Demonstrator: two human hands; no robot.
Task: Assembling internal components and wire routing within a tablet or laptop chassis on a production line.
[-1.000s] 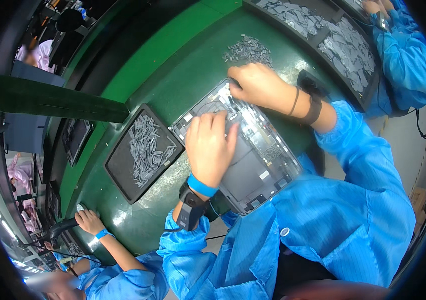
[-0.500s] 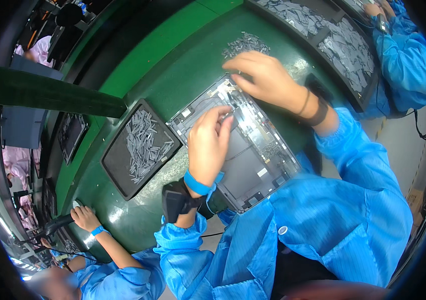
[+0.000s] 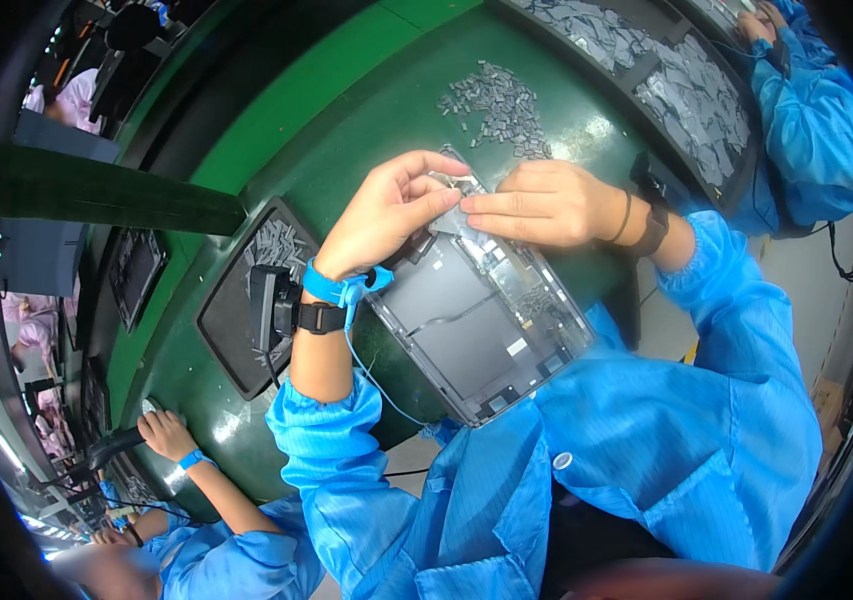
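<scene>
Pinching a small grey strip [image 3: 449,197] between left hand [image 3: 386,215] and right hand [image 3: 536,203] fingertips at the open tablet chassis [image 3: 476,320] top edge; best pressed flat, aligned.

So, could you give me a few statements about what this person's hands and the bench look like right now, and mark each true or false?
1. Both hands, left hand and right hand, meet at the far end of the grey open device tray. True.
2. The left wrist wears a red strap. False: a blue wrist strap.
3. A pile of small grey parts lies beyond the hands. True.
4. The bench top is white. False: it is green.
</scene>
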